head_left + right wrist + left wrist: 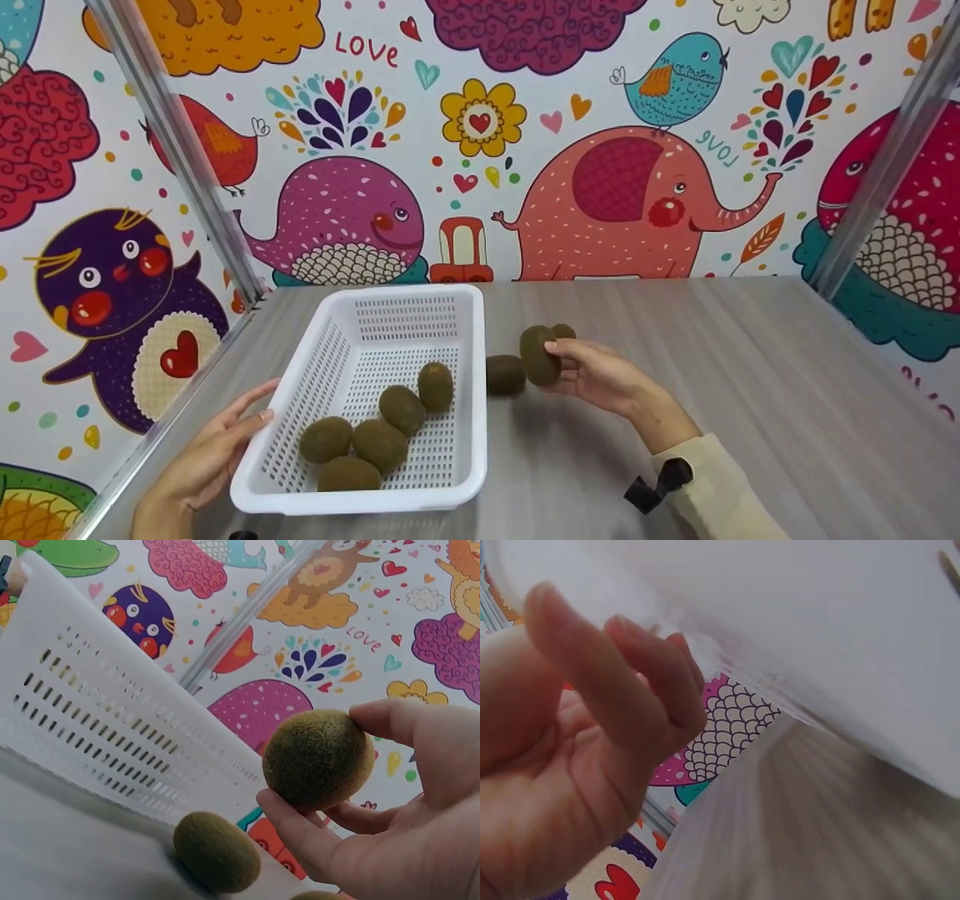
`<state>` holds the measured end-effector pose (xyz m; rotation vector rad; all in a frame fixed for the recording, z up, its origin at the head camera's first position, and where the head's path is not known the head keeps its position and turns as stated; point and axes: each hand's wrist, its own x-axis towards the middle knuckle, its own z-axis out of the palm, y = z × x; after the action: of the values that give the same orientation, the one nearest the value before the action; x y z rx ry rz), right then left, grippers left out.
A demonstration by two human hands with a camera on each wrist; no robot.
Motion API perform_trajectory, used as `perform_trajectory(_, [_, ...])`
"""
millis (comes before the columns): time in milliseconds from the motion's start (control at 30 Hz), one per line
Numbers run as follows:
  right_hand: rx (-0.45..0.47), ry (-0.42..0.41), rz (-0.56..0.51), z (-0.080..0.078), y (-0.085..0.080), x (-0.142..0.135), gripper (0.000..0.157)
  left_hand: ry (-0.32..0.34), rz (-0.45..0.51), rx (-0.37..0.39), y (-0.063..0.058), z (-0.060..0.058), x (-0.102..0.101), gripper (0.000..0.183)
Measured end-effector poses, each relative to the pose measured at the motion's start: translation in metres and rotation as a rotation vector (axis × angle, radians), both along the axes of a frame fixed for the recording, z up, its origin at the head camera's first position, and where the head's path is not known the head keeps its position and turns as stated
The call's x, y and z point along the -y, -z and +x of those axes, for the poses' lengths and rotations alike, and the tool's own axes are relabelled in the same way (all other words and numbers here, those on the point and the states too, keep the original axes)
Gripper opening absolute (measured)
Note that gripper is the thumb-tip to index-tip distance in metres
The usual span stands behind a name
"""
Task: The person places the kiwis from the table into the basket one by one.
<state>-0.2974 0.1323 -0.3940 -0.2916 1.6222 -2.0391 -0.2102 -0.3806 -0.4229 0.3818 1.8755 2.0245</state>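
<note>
A brown kiwi point(540, 355) is pinched between the thumb and fingers of my right hand point(600, 373), just right of the white basket point(480, 420). In the right wrist view this fuzzy kiwi point(319, 759) is held up above another kiwi point(217, 851). My left hand point(214, 446) holds the basket's left side at the rim, its thumb against the edge. From the left wrist view, bent fingers point(660, 675) lie close to the white wall. Several kiwis point(380, 445) lie in the basket's near half.
One kiwi point(506, 375) lies on the grey table point(720, 360) against the basket's right side. Another kiwi point(564, 330) shows partly behind the held one. Metal posts point(176, 142) and cartoon-printed walls point(480, 60) enclose the table.
</note>
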Motion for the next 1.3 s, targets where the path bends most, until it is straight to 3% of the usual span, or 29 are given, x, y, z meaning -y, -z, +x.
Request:
perform_trajectory(267, [-0.025, -0.057, 0.019, 0.008, -0.004, 0.014, 0.051, -0.003, -0.016, -0.009, 0.001, 0.0, 0.001, 0.044])
perform_trajectory(567, [-0.063, -0.14, 0.019, 0.02, -0.008, 0.029, 0.037, 0.007, -0.007, 0.006, 0.001, -0.002, 0.001, 0.044])
perform_trajectory(900, [-0.081, -0.167, 0.029, 0.029, -0.017, 0.046, 0.048, 0.002, -0.001, 0.0, 0.001, 0.0, 0.002, 0.044])
perform_trajectory(1300, [-0.062, -0.2, 0.032, 0.022, -0.039, 0.063, 0.051, 0.016, 0.009, -0.015, -0.001, 0.0, 0.0, 0.044])
